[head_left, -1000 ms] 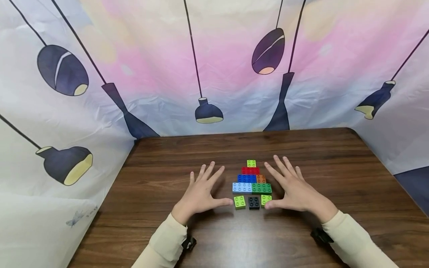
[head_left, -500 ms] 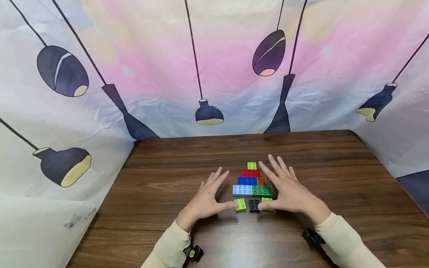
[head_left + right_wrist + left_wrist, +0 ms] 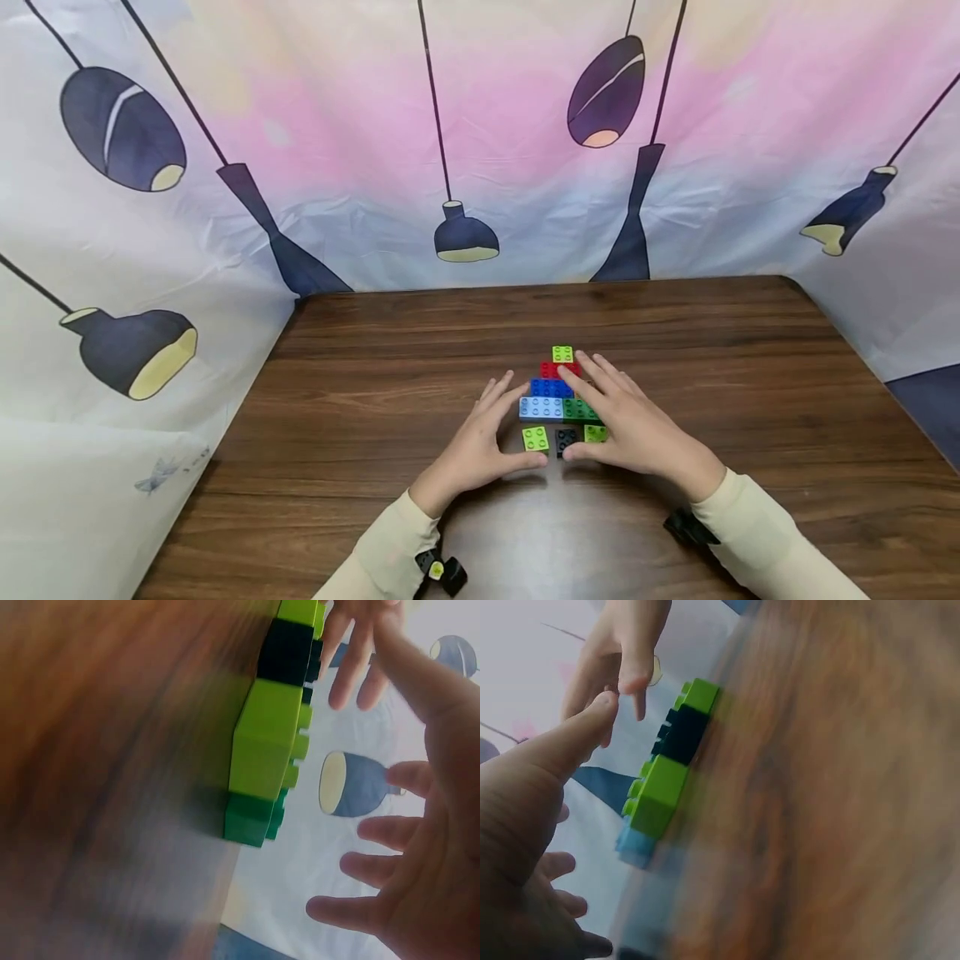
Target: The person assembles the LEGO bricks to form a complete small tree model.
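Several toy building bricks lie in rows on the wooden table: a lime brick [image 3: 562, 354] at the far end, then a red brick [image 3: 549, 369], a dark blue brick [image 3: 549, 388], and a light blue brick [image 3: 541, 408] beside a green brick [image 3: 576, 408]. Nearest stand a left lime brick [image 3: 535, 439], a black brick [image 3: 566, 437] and a right lime brick [image 3: 595, 433], spaced apart. My left hand [image 3: 476, 442], fingers spread, is left of them, thumb near the left lime brick. My right hand [image 3: 641, 421] hangs over the right side, fingers extended, partly covering the red and green bricks. Neither hand grips anything.
The dark wooden table [image 3: 375, 375] reaches back to a patterned fabric backdrop [image 3: 337, 125] printed with hanging lamps. Black straps with small devices sit at both wrists, below the cream sleeves [image 3: 393, 542].
Both hands have moved inward toward each other over the bricks. My right hand now hides an orange brick seen earlier. The bricks keep their arrangement; the head view has shifted slightly.
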`<state>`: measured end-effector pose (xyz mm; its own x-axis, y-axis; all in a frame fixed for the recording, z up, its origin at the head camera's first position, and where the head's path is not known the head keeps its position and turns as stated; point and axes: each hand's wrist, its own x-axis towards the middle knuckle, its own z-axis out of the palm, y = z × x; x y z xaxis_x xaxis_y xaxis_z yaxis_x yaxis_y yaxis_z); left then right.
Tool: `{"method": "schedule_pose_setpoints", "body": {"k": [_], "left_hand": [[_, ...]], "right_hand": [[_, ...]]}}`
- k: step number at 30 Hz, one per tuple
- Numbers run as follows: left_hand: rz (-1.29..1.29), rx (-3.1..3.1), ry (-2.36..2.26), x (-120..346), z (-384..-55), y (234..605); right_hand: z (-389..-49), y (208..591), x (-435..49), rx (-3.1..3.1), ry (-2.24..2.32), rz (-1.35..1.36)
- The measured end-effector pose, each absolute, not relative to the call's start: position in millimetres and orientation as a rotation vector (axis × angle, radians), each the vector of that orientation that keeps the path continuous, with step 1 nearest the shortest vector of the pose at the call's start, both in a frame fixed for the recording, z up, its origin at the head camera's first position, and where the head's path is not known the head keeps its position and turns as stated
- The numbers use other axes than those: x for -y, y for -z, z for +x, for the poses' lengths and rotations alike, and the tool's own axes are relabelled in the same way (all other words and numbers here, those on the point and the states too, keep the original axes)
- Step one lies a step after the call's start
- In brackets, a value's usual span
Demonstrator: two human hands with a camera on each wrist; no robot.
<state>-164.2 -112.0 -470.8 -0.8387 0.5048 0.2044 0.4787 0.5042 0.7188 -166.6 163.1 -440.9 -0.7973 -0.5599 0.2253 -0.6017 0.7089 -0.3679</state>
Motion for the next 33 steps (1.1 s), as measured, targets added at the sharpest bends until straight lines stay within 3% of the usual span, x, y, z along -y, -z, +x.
{"method": "schedule_pose_setpoints", "body": {"k": [22, 33], "left_hand": [[0.936, -2.702, -1.31, 110.3, -160.7, 486.4], [0.936, -2.713, -1.252, 110.5, -162.8, 488.2]], "right_hand": [[-171.4, 423.2, -140.3, 2.914, -0.58, 1.077], [-165.2, 434.4, -132.7, 2.848, -0.397, 1.165]]}}
